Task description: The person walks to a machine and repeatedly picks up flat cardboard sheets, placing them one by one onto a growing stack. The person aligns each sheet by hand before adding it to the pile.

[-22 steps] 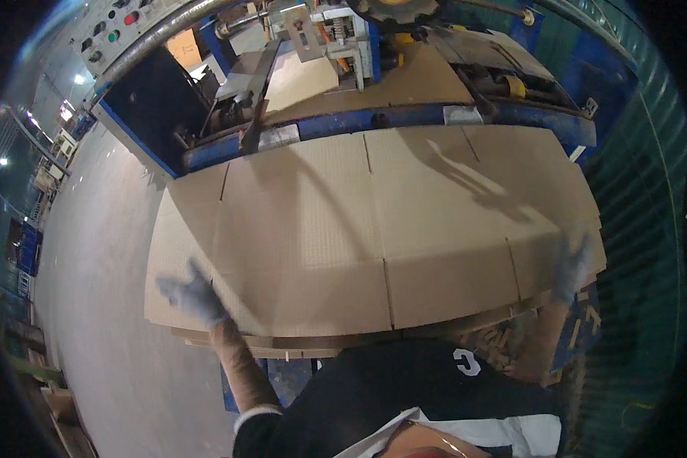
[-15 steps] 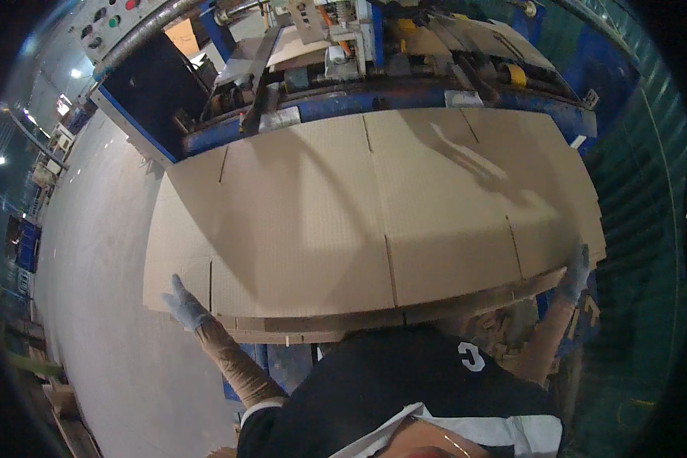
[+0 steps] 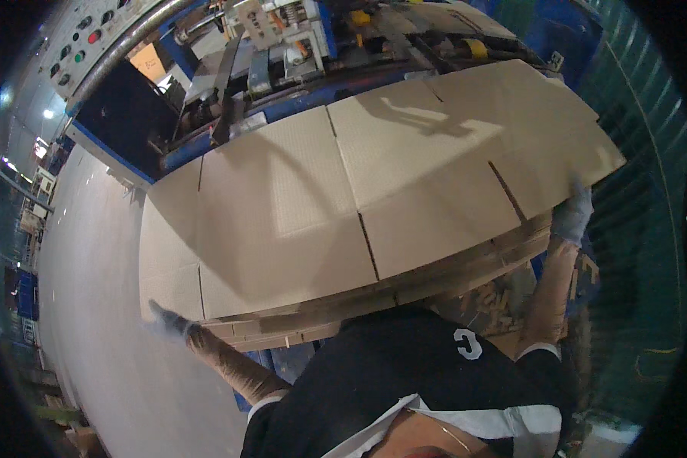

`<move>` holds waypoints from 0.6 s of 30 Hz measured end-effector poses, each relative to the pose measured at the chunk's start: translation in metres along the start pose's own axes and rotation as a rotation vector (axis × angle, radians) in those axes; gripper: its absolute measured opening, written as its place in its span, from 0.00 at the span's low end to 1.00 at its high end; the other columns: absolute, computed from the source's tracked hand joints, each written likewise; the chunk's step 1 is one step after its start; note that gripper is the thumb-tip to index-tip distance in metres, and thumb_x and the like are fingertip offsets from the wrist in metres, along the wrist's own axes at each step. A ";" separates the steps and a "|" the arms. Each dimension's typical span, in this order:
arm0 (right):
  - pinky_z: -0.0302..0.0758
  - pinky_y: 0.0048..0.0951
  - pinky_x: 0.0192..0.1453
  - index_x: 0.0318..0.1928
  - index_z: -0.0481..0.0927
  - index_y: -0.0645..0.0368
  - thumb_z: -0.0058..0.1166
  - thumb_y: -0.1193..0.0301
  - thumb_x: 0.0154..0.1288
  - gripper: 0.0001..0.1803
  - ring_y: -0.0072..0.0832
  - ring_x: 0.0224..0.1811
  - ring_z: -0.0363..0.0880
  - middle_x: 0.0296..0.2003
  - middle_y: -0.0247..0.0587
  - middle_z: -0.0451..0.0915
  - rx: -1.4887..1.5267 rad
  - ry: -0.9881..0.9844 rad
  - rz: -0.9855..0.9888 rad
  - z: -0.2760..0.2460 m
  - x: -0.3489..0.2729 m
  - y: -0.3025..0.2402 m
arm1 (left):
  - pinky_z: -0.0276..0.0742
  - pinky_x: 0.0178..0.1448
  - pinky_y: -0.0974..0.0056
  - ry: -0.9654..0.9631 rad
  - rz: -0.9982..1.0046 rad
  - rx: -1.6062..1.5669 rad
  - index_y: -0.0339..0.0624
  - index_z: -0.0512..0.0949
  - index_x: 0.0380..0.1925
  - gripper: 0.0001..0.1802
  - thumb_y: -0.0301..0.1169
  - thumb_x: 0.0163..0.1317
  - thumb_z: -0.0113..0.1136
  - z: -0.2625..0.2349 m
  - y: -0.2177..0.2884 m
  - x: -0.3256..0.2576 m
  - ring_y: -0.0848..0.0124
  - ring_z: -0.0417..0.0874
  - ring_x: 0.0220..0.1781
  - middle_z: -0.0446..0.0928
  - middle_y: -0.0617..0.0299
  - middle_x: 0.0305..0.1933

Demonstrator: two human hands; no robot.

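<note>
Gloved hands' grip unclear at cardboard stack (image 3: 320, 206); grey floor (image 3: 91, 305), blue machine (image 3: 229, 84) behind

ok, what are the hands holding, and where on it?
The top cardboard sheet of the stack: left hand at its near-left corner, right hand at its right edge. Finger closure cannot be made out.

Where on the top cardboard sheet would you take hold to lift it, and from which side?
Take the top cardboard sheet at its two near corners, from the person's side. It is wide, flat and floppy, so a spread two-handed grip suits; the left hand and right hand already sit at those ends.
</note>
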State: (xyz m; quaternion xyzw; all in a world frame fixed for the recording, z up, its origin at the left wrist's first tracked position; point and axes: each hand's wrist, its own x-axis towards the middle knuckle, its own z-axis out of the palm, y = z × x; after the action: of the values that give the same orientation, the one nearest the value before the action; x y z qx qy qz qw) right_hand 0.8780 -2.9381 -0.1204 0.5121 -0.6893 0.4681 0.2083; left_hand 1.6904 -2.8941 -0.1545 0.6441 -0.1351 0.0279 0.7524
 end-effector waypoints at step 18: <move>0.64 0.50 0.67 0.48 0.78 0.56 0.52 0.81 0.49 0.21 0.45 0.61 0.72 0.55 0.45 0.77 0.229 -0.831 -0.692 -0.037 -0.083 -0.141 | 0.68 0.66 0.57 -1.011 0.531 0.302 0.34 0.76 0.52 0.19 0.21 0.59 0.58 0.009 0.092 -0.175 0.58 0.74 0.61 0.74 0.51 0.60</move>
State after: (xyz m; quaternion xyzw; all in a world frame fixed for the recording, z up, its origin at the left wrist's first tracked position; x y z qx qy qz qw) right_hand 1.0298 -2.8691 -0.1056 0.8699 -0.4494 0.2029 0.0035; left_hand 1.5012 -2.8640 -0.1071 0.6215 -0.6282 -0.0764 0.4618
